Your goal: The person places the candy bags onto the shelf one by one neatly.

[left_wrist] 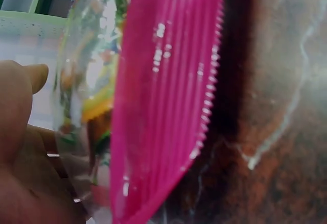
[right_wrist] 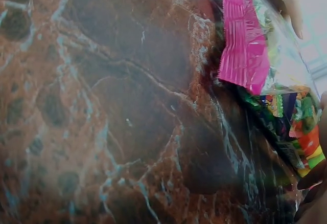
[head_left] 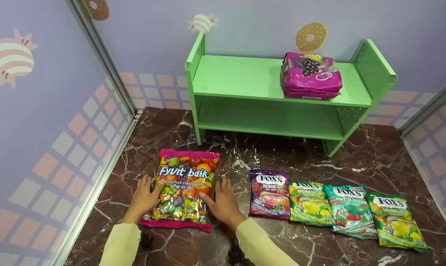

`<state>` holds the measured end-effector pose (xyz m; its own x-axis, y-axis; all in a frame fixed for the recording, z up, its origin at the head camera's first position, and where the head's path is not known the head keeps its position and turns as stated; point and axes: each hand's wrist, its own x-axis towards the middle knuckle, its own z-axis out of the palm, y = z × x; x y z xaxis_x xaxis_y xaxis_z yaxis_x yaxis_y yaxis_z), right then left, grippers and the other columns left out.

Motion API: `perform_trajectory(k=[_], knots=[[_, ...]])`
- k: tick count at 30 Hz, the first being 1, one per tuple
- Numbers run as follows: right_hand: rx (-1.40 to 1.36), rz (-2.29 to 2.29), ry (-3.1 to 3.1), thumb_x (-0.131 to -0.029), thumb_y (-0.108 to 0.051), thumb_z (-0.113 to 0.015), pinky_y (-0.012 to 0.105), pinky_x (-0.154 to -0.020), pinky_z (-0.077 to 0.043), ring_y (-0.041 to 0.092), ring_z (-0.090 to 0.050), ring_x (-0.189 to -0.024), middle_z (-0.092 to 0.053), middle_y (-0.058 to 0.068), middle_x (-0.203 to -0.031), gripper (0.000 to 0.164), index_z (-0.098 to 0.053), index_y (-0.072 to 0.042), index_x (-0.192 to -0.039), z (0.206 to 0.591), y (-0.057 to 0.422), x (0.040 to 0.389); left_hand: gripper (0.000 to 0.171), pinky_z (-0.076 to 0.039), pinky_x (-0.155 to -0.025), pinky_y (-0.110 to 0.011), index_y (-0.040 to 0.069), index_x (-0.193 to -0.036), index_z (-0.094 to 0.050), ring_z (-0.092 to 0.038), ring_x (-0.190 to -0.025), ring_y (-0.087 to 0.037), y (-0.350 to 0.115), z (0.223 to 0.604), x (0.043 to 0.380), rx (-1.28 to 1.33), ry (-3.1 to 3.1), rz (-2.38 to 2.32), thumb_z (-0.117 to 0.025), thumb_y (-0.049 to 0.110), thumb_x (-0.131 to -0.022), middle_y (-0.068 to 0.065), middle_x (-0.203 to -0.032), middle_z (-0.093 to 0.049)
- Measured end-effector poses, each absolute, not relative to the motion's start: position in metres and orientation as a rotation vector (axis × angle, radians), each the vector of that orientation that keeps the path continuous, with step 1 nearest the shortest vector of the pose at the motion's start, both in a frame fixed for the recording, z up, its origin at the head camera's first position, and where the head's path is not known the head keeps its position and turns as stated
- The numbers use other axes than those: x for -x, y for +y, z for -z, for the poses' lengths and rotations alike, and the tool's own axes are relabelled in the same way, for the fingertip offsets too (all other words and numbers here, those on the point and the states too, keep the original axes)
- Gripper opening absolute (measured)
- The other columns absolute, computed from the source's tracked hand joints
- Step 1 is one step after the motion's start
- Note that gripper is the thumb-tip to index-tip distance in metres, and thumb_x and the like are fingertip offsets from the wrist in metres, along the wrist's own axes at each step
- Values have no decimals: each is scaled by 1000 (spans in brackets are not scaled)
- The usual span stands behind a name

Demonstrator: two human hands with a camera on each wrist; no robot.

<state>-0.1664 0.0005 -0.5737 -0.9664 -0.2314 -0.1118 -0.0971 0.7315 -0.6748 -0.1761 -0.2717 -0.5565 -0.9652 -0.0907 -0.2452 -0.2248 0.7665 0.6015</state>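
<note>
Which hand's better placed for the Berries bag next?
The right hand, likely: it's at the edge of the Fyvit baik bag nearest the Berries bag; the left hand is at the opposite edge.

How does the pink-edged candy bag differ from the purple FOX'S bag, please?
The pink-edged candy bag is larger than the purple FOX'S bag. The pink-edged candy bag shows wrapped candies through its clear lower part; the purple FOX'S bag shows printed artwork. Both lie flat on the marbled surface.

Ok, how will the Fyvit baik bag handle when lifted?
The Fyvit baik bag will probably sag and shift: wrapped candies show inside. Being glossy, it may slip. The thin, ridged pink end seal could bend.
</note>
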Motion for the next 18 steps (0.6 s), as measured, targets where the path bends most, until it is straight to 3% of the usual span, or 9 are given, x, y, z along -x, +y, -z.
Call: perform_trajectory(k=[8, 18], knots=[[274, 1001, 2768, -93, -69, -37, 54, -122, -11, 41, -7, -149, -10, 26, -160, 93, -31, 6, -148, 577, -6, 166, 88, -1, -116, -66, -13, -149, -14, 6, -147, -46, -270, 562, 175, 247, 2747, -991, -32, 58, -100, -28, -160, 1], [269, 1060, 2748, -95, -62, -40, 55, -122, -11, 42, -7, -149, -12, 27, -159, 87, -28, 6, -149, 580, -13, 166, 83, -3, -120, -59, -11, -150, -15, 6, -148, -43, -266, 567, 174, 216, 2730, -1075, -33, 53, -101, -26, -161, 0]])
